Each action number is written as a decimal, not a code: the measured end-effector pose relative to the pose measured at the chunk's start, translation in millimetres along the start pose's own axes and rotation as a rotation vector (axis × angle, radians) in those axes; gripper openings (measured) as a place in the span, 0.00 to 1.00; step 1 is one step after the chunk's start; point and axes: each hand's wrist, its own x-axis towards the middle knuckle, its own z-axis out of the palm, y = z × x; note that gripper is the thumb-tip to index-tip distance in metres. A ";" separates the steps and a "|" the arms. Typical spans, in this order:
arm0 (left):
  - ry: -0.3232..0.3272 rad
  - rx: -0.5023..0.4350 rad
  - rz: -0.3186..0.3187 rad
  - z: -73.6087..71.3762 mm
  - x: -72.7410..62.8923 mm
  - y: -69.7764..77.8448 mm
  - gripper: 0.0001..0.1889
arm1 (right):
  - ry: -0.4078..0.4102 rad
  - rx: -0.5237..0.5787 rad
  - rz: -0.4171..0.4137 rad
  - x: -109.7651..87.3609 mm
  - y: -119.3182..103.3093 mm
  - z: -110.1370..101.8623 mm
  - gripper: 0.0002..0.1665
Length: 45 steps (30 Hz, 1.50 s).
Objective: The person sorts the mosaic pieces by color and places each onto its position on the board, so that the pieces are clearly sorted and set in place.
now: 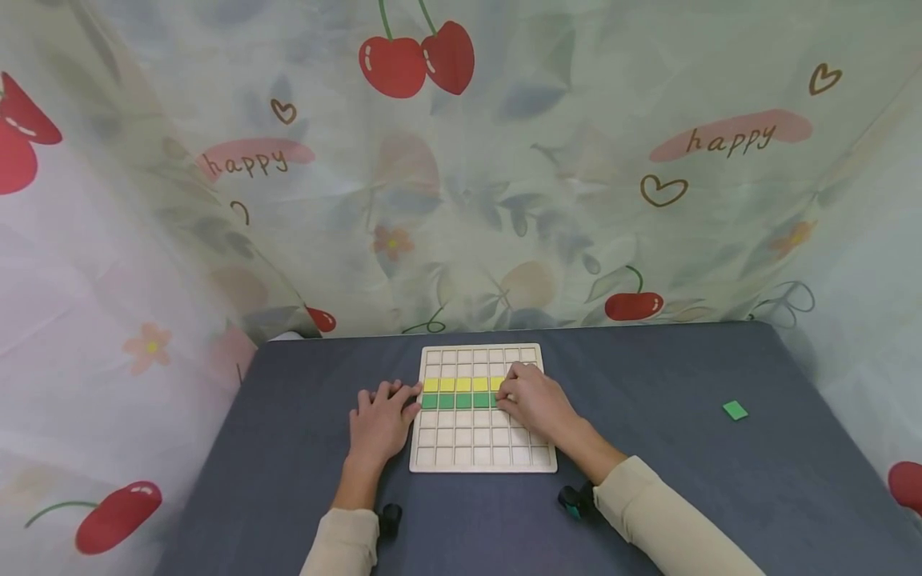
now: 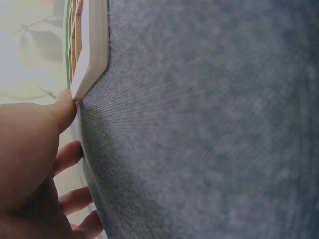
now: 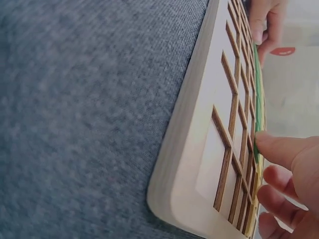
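Note:
A pale wooden grid board point(image 1: 474, 458) lies flat on the dark table. Across it run a row of yellow tiles point(image 1: 463, 385) and, just below, a row of green tiles point(image 1: 463, 401). My left hand point(image 1: 378, 424) rests at the board's left edge, thumb and fingertips touching it, fingers loosely extended. Over the right part of the coloured rows, my right hand point(image 1: 536, 402) pinches a green square tile at the end of the green row; in the right wrist view its thumb point(image 3: 279, 149) bears on the green. The fingers partly hide that tile and the cells beneath.
A loose green tile point(image 1: 735, 410) lies far right on the dark tablecloth point(image 1: 648, 384). Patterned curtains point(image 1: 490, 160) stand behind and at both sides of the table. Dark wrist devices point(image 1: 390, 520) sit at both cuffs.

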 end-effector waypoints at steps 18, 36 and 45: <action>0.008 0.002 0.007 3.5 1.0 -1.9 0.21 | -0.007 -0.145 0.121 -15.8 5.3 -8.7 0.39; 0.007 0.010 0.006 2.2 0.3 -0.2 0.22 | -0.056 -0.189 0.169 -31.9 47.3 -14.6 0.53; 0.004 0.017 0.013 0.4 -0.1 -0.3 0.22 | -0.049 -0.215 0.196 -45.8 67.8 -19.3 0.54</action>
